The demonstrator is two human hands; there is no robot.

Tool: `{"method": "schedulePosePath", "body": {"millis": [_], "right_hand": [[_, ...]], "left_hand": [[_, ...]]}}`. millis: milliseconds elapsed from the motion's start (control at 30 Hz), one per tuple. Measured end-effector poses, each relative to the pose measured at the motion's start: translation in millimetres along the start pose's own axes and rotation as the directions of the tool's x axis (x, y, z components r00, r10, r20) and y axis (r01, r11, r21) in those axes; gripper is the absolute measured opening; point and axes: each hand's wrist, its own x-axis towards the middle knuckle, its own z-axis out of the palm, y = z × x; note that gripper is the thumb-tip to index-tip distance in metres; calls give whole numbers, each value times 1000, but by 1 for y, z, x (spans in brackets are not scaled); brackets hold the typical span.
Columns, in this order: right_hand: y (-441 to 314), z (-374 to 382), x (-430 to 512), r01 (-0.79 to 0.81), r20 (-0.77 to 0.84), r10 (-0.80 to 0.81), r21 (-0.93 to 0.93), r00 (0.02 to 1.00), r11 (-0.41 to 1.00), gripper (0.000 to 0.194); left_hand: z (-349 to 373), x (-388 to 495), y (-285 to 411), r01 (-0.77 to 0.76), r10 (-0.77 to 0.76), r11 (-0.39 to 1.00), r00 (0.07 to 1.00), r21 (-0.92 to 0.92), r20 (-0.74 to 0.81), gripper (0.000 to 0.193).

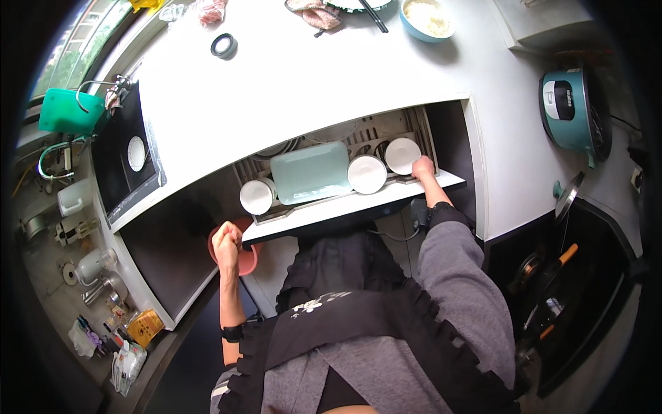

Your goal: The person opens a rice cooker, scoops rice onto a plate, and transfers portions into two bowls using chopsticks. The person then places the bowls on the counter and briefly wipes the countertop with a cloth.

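An open pull-out drawer (331, 210) with a white-topped front panel lies before me. At its right end, my right hand (423, 167) has its fingers closed at the rim of a white bowl (402, 156); the fingertips are partly hidden. A second white bowl (366, 175) sits just left of that one. Beside it a pale green rectangular tray (311, 172) leans in the drawer's metal rack. More white bowls (256, 197), nested, stand at the left end. My left hand (227, 241) is curled into a loose fist by the panel's left corner, above a pink bucket (249, 261).
Over the drawer runs a white countertop (310, 77), bearing a blue bowl of rice (428, 20) and a round black lid (224, 46). At left is a dark sink (124, 155) holding a white dish (136, 153). A teal rice cooker (574, 114) and a stove (569, 290) stand right.
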Motion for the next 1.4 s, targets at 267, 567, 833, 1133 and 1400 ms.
{"method": "schedulePosePath", "body": {"millis": [267,567,833,1133,1400], "right_hand": [[-36,-106,-110,202,148,-242,241,959,949,23],[-59,-98,-106,128,69,-140,147,988,981,22],[-118,-98,-195,322,182,-385,299,905,898,18],[-245,-124,-307,443,430,-514,260,742,858,23],[-305,-107,-323,457,497,-570,341,655,822,51]], "left_hand": [[77,15,21,47,-46,999,946,6,320,24],[87,41,43,-82,-18,972,910,222,414,46],[82,44,18,30,-111,987,839,158,532,39],[52,50,33,524,13,729,634,-441,773,40],[-14,82,30,381,56,587,861,-714,506,55]]}}
